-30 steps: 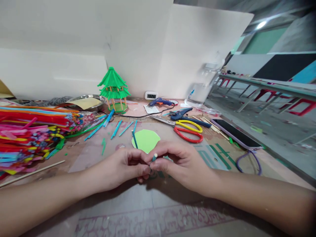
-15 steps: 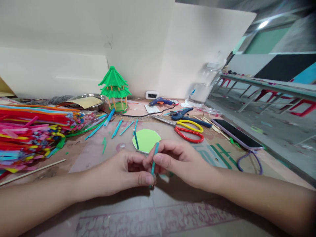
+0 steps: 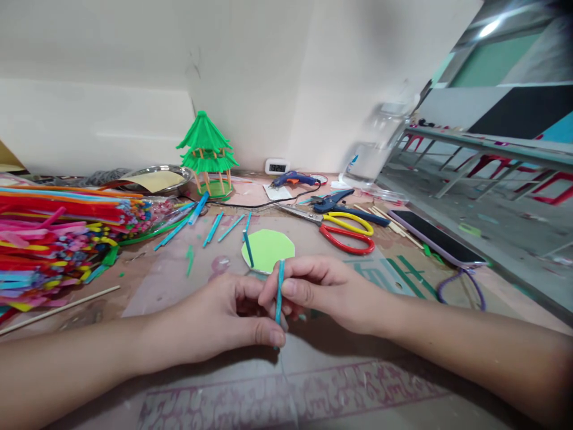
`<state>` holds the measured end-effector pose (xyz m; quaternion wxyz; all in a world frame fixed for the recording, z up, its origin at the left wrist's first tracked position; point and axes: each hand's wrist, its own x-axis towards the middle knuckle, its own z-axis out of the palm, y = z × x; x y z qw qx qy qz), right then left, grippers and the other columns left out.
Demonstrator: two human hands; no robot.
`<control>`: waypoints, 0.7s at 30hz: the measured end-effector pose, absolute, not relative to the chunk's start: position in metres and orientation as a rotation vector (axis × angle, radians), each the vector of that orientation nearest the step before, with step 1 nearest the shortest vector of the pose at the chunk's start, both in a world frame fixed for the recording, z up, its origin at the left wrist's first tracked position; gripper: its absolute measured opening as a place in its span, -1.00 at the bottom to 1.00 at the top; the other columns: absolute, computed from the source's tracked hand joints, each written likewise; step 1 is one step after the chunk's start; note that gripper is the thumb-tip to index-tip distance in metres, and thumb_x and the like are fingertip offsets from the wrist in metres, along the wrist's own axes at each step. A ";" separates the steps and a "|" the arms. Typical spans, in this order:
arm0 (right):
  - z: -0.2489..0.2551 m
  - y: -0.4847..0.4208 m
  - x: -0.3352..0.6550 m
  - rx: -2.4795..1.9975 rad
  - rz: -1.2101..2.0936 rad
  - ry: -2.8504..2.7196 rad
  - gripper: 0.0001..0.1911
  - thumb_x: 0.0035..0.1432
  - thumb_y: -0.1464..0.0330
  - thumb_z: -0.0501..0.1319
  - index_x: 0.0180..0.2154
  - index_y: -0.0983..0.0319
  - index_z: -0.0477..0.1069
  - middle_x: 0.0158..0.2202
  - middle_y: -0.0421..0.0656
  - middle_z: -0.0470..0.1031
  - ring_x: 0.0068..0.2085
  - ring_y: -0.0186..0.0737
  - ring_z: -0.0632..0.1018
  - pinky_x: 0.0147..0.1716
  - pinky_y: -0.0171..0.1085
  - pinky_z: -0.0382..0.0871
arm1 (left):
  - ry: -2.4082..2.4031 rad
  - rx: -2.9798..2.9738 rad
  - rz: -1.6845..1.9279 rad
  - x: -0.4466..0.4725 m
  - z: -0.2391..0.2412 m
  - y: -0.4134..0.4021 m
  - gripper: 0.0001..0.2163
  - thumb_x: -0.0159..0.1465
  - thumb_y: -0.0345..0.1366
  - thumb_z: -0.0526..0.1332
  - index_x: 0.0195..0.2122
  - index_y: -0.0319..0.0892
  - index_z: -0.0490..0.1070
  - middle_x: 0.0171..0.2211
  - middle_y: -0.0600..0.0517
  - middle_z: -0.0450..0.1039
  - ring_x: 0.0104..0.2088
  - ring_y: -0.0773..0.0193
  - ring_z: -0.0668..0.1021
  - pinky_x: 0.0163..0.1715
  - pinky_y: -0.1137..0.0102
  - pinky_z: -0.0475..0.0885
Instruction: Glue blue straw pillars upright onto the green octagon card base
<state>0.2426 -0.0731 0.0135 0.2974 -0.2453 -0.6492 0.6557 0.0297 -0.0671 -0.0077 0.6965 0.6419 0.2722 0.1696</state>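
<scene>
Teal straw piece stands near upright btwn both hands, low over the surface, right in front of the person. Right hand: grip clenched on it, thumb + forefinger pinching the upper half. Left hand: thumb & fingers closed round the bottom end, which is mostly hidden.

Just behind, a green paper disc lies flat w/ a second teal stick rising from its left edge. Further back: scissors, glue gun, green pagoda model. Straw bundle far left, phone right.

Risks, as I judge them: it's a thin tube, so too hard a pinch could kink or flatten it. The two grips sit close together, so a slip by either could flick it in among the loose teal offcuts. A stray wrist could knock the second teal stick off the disc.
</scene>
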 end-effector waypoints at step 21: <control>0.015 -0.068 0.248 -0.580 1.918 -1.319 -0.71 0.34 0.18 0.31 -0.24 0.29 0.60 -0.53 -0.24 0.50 -0.55 -0.44 0.47 -0.51 -0.45 0.43 | 0.817 1.649 0.548 0.028 -0.010 -0.064 -0.68 0.24 -0.05 0.37 -0.41 -0.16 0.36 -0.37 0.02 0.52 -0.20 0.16 0.58 -0.19 0.33 0.48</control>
